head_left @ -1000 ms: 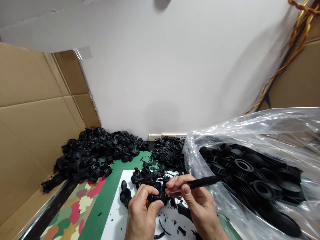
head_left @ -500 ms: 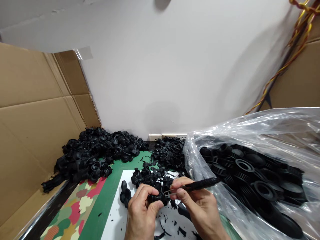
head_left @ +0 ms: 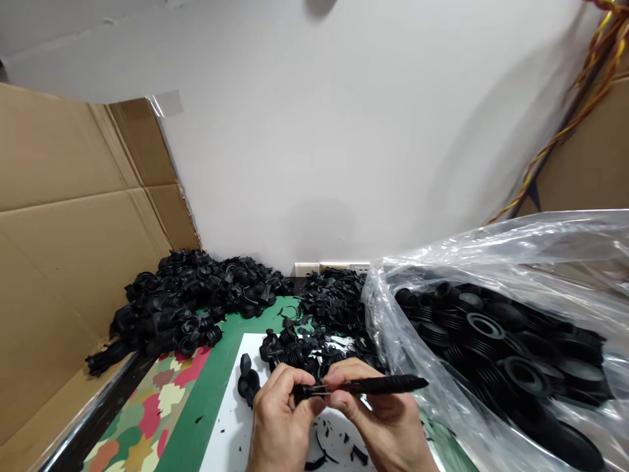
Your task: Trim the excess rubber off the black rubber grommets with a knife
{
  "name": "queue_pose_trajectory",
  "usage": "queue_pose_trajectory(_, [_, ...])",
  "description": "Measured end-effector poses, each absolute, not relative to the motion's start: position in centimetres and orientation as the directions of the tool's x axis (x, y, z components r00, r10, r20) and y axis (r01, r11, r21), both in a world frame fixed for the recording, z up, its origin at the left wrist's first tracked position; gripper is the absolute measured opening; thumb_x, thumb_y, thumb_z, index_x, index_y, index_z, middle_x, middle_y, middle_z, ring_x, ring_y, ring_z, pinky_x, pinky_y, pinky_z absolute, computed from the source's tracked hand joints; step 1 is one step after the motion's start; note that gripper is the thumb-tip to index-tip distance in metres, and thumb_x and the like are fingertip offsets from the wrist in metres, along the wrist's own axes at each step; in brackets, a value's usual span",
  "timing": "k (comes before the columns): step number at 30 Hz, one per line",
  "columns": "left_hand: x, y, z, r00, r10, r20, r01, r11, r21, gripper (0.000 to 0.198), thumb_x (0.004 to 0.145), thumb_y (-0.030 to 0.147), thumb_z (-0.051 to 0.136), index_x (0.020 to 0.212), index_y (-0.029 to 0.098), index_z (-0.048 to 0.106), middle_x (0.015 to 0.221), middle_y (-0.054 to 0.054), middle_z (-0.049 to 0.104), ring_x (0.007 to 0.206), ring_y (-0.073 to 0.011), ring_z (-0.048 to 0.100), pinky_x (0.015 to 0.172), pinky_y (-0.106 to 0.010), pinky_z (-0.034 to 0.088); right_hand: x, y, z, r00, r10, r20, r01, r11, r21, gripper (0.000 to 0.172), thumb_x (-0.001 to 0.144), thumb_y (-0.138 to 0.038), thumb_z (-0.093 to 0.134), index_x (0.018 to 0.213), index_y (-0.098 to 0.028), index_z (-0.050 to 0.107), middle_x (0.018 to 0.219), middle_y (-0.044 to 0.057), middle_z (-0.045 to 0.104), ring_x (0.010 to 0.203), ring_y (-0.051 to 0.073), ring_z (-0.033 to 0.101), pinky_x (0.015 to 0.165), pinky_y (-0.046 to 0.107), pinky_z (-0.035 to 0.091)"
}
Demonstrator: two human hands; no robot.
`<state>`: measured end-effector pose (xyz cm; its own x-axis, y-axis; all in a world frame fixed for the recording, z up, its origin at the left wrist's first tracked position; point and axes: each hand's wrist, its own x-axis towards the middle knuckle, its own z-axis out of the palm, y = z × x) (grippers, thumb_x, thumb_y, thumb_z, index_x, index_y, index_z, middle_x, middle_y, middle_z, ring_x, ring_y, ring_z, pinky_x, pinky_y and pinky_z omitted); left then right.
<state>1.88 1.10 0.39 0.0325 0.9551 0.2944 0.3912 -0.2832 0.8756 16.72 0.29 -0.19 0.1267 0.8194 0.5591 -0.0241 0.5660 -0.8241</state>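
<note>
In the head view my left hand is closed on a small black rubber part, mostly hidden by the fingers. My right hand grips a slim tool with a black wrapped handle. Its thin metal tip points left and meets the rubber part; its exact kind is unclear. Both hands are close together above a white sheet strewn with black scraps. Left of my left hand lies a loose black rubber piece. More ribbed black parts sit just beyond my fingers.
A heap of black rubber parts lies at the back left beside cardboard. Black trimmings are piled near the wall sockets. A clear plastic bag of ribbed black parts stands right. Green matting borders the sheet.
My right hand has shifted slightly left and down, closer to my left hand. The tool now lies flatter, its tip lower against the rubber part, which is more hidden.
</note>
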Motion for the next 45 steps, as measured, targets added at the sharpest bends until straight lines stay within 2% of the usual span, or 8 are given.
queue_pose_trajectory(11, [2.1,1.1,0.8,0.031,0.932,0.362,0.502,-0.328,0.8,0.027,0.071,0.046,0.07,0.068,0.018,0.067,0.061,0.001,0.055,0.046,-0.012,0.041,0.044,-0.023,0.032,16.2,0.3,-0.5,0.039,0.753,0.657,0.115,0.65,-0.751,0.012,0.086,-0.034,0.061,0.084,-0.023,0.066,0.075,0.004,0.066,0.067,0.018,0.064,0.059,0.027,0.053])
queue_pose_trajectory(14, [2.0,1.0,0.5,0.045,0.931,0.363,0.509,-0.334,0.794,0.023,0.073,0.041,0.069,0.069,0.018,0.067,0.062,0.001,0.054,0.046,-0.0121,0.041,0.044,-0.023,0.031,15.9,0.3,-0.9,0.023,0.7,0.713,0.165,0.701,-0.694,0.012,0.089,-0.029,0.056,0.082,-0.023,0.064,0.071,0.003,0.064,0.061,0.016,0.062,0.053,0.025,0.051])
queue_pose_trajectory(18, [2.1,0.8,0.2,0.08,0.944,0.32,0.513,-0.314,0.798,0.005,0.07,0.023,0.067,0.069,0.019,0.066,0.062,0.002,0.052,0.047,-0.0122,0.041,0.045,-0.024,0.031,17.3,0.6,-0.2,-0.021,0.542,0.84,0.41,0.771,-0.487,0.015,0.087,-0.014,0.053,0.09,-0.023,0.064,0.077,0.006,0.067,0.066,0.018,0.065,0.057,0.027,0.052])
queue_pose_trajectory(21, [2.4,0.7,0.2,0.064,0.961,0.271,0.509,-0.264,0.819,0.011,0.065,0.011,0.064,0.07,0.02,0.064,0.063,0.003,0.052,0.048,-0.0119,0.042,0.046,-0.023,0.033,19.0,1.4,0.4,0.137,0.54,0.831,0.539,0.663,-0.52,0.013,0.084,-0.012,0.057,0.085,-0.023,0.063,0.076,0.004,0.067,0.066,0.018,0.066,0.059,0.028,0.054])
queue_pose_trajectory(24, [2.4,0.7,0.4,0.032,0.965,0.26,0.493,-0.242,0.836,0.012,0.063,0.011,0.063,0.071,0.02,0.063,0.063,0.004,0.051,0.047,-0.0116,0.04,0.046,-0.024,0.033,19.5,1.9,0.1,0.282,0.645,0.71,0.406,0.59,-0.698,0.005,0.086,-0.022,0.057,0.083,-0.022,0.061,0.073,0.002,0.064,0.053,0.015,0.064,0.05,0.027,0.054])
queue_pose_trajectory(28, [2.3,1.0,0.5,0.014,0.973,0.232,0.496,-0.209,0.843,0.01,0.064,0.013,0.063,0.072,0.02,0.064,0.063,0.004,0.05,0.048,-0.0117,0.04,0.046,-0.024,0.033,18.6,1.9,-0.5,0.26,0.8,0.542,0.127,0.528,-0.84,0.013,0.089,-0.031,0.055,0.085,-0.021,0.061,0.078,0.002,0.062,0.056,0.016,0.067,0.051,0.027,0.057])
queue_pose_trajectory(36, [2.3,1.0,0.7,0.003,0.967,0.253,0.501,-0.221,0.837,0.004,0.065,0.02,0.066,0.068,0.018,0.065,0.063,0.003,0.052,0.048,-0.012,0.04,0.046,-0.024,0.031,17.5,0.6,0.1,0.093,0.776,0.624,0.074,0.62,-0.781,0.005,0.084,-0.025,0.062,0.083,-0.023,0.066,0.077,0.003,0.066,0.072,0.019,0.064,0.064,0.028,0.054])
queue_pose_trajectory(45, [2.3,0.9,1.1,0.029,0.934,0.355,0.564,-0.309,0.766,0.039,0.072,0.055,0.064,0.064,0.017,0.066,0.058,0.0,0.055,0.045,-0.0131,0.043,0.043,-0.024,0.033,16.7,0.6,0.0,0.049,0.72,0.692,0.061,0.69,-0.721,0.007,0.085,-0.031,0.062,0.086,-0.024,0.066,0.074,0.001,0.065,0.067,0.016,0.064,0.06,0.024,0.052])
